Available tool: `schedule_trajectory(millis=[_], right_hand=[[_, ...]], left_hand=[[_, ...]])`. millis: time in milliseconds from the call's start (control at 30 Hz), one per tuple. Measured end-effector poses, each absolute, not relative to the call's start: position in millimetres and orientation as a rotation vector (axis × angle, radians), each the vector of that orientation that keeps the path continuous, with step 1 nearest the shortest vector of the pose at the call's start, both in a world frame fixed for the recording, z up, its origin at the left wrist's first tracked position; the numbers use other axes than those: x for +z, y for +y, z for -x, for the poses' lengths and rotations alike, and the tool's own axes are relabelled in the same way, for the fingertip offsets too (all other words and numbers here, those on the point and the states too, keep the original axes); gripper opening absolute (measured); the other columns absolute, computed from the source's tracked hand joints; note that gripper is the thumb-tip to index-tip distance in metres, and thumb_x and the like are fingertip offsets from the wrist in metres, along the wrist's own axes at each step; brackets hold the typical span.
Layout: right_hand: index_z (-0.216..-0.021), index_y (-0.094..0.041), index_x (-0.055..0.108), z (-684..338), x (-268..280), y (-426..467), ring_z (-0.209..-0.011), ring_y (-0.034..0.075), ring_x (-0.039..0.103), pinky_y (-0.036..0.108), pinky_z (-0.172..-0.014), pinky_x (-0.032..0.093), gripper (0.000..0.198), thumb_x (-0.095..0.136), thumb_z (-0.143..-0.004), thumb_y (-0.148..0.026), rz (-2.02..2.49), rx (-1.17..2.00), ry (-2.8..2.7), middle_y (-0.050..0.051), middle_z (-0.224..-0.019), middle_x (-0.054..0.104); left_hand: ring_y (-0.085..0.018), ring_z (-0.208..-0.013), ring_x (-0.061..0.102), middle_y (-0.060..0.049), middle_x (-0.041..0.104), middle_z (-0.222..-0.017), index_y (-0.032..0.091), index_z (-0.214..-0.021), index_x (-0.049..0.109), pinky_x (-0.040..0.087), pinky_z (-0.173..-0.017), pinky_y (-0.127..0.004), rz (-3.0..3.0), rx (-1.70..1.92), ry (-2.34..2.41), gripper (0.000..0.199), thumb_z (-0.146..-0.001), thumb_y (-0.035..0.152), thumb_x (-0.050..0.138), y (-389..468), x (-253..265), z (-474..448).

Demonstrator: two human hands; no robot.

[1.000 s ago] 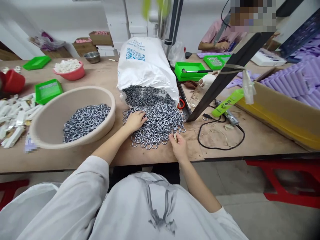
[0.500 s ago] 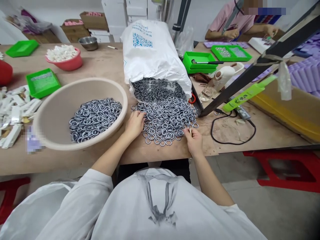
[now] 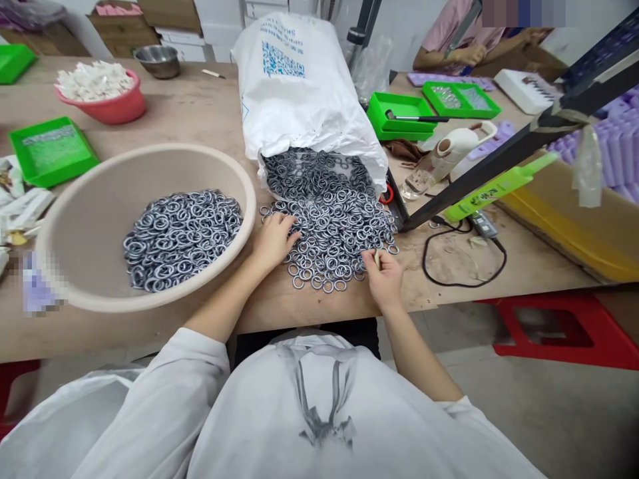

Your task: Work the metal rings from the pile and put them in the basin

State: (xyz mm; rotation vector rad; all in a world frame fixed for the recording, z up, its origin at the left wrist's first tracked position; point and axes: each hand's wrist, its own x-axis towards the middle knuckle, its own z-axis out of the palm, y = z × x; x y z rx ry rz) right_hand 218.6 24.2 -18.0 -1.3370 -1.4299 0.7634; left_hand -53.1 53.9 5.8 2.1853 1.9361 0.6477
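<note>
The right hand (image 3: 383,276) sits at the near right edge of the pile of rings (image 3: 329,223) on the desk (image 3: 210,126), fingers curled in, thumb and forefinger pinching a small pale stick whose tip shows above the fingers. Whether it also touches a ring, the view is too small to tell. The left hand (image 3: 273,238) lies palm down on the near left edge of the same pile, fingers loosely spread and resting on the rings; it grips nothing that can be seen.

The rings fan out between and beyond both hands, spilling from the open mouth of a white sack (image 3: 299,93) lying on its side just past them. Left of the left hand, close beside the wrist, stands a beige bowl (image 3: 100,199) holding more rings (image 3: 182,233). Right of the right hand a black cable (image 3: 462,266) loops on the desk. Farther off to the right are green trays (image 3: 399,110), and beyond the bowl a red bowl (image 3: 107,106) of white pieces. At the far right corner another person's hand (image 3: 472,53) rests on the desk.
</note>
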Motion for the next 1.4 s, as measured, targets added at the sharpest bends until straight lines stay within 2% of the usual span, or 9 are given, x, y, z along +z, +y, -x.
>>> schedule_trajectory(millis=[100,267,467,667,767,867,1000,1167,1400], right_hand=[[-0.075,-0.019,0.064,-201.2,-8.5,24.6,-0.061,0.013,0.046,0.027,-0.061,0.038,0.028,0.062,-0.087,-0.044,1.286,0.708,-1.564,-0.002,-0.065,0.054],[-0.081,-0.020,0.069,-181.6,0.8,26.0,-0.068,0.015,0.054,0.029,-0.066,0.042,0.025,0.062,-0.088,-0.042,1.226,0.771,-1.634,0.001,-0.073,0.063],[-0.107,-0.025,0.073,-160.4,18.3,30.1,-0.084,0.017,0.060,0.033,-0.079,0.047,0.029,0.072,-0.082,-0.040,0.959,1.004,-1.744,0.003,-0.093,0.067],[-0.092,-0.024,0.074,-143.1,20.0,23.7,-0.080,0.016,0.057,0.031,-0.077,0.046,0.026,0.078,-0.076,-0.045,0.886,1.074,-1.639,0.000,-0.083,0.063],[-0.084,-0.023,0.073,-137.4,17.8,20.9,-0.072,0.014,0.055,0.028,-0.069,0.045,0.028,0.078,-0.075,-0.049,0.874,1.201,-1.534,-0.002,-0.076,0.059],[-0.077,-0.021,0.069,-136.3,18.8,21.2,-0.065,0.013,0.052,0.027,-0.063,0.043,0.037,0.071,-0.078,-0.058,0.926,1.328,-1.447,-0.002,-0.070,0.058],[-0.079,-0.020,0.065,-144.7,27.3,16.9,-0.068,0.014,0.053,0.028,-0.065,0.042,0.042,0.059,-0.086,-0.061,0.993,1.153,-1.608,0.000,-0.073,0.060],[-0.074,-0.021,0.062,-154.2,39.7,0.3,-0.067,0.015,0.052,0.028,-0.063,0.037,0.036,0.053,-0.094,-0.050,0.947,0.836,-1.976,0.001,-0.070,0.057],[-0.066,-0.021,0.055,-157.5,37.1,5.5,-0.061,0.013,0.046,0.027,-0.060,0.033,0.043,0.049,-0.096,-0.052,1.028,0.892,-1.998,-0.002,-0.063,0.050]], left_hand=[[-0.029,-0.109,0.054,-0.012,0.062,-0.114,0.020,-0.104,0.072,0.044,-0.095,-0.042,-2.193,0.607,1.901,0.022,-0.090,0.032,0.059,57.3,1.7,53.4],[-0.024,-0.103,0.057,-0.009,0.067,-0.103,0.018,-0.090,0.073,0.043,-0.097,-0.040,-1.971,0.956,1.729,0.022,-0.092,0.030,0.055,50.6,8.5,49.4],[-0.014,-0.067,0.052,-0.001,0.061,-0.070,0.015,-0.078,0.068,0.042,-0.068,-0.027,-1.359,1.001,1.173,0.036,-0.084,0.050,0.062,16.9,30.5,24.8],[-0.008,-0.053,0.038,0.003,0.047,-0.059,0.015,-0.074,0.063,0.030,-0.051,-0.023,-0.914,1.047,1.009,0.049,-0.074,0.064,0.069,-6.0,32.7,8.1],[-0.008,-0.055,0.040,0.003,0.049,-0.062,0.016,-0.082,0.065,0.031,-0.051,-0.022,-0.832,1.053,0.983,0.048,-0.071,0.061,0.073,-11.9,31.7,5.8],[-0.008,-0.056,0.042,0.002,0.050,-0.063,0.016,-0.075,0.061,0.032,-0.051,-0.021,-0.789,1.052,0.966,0.045,-0.069,0.058,0.076,-15.8,32.9,5.4],[-0.008,-0.055,0.042,0.002,0.048,-0.060,0.017,-0.065,0.052,0.035,-0.051,-0.021,-0.739,1.085,0.955,0.045,-0.074,0.056,0.071,-20.2,36.6,5.6],[-0.007,-0.053,0.041,0.004,0.047,-0.059,0.017,-0.068,0.051,0.035,-0.050,-0.019,-0.649,1.125,0.947,0.041,-0.071,0.051,0.075,-22.6,39.7,5.3],[-0.008,-0.054,0.041,0.003,0.047,-0.059,0.018,-0.066,0.051,0.036,-0.053,-0.022,-0.811,1.061,0.934,0.045,-0.074,0.057,0.071,-30.8,44.3,0.8]])
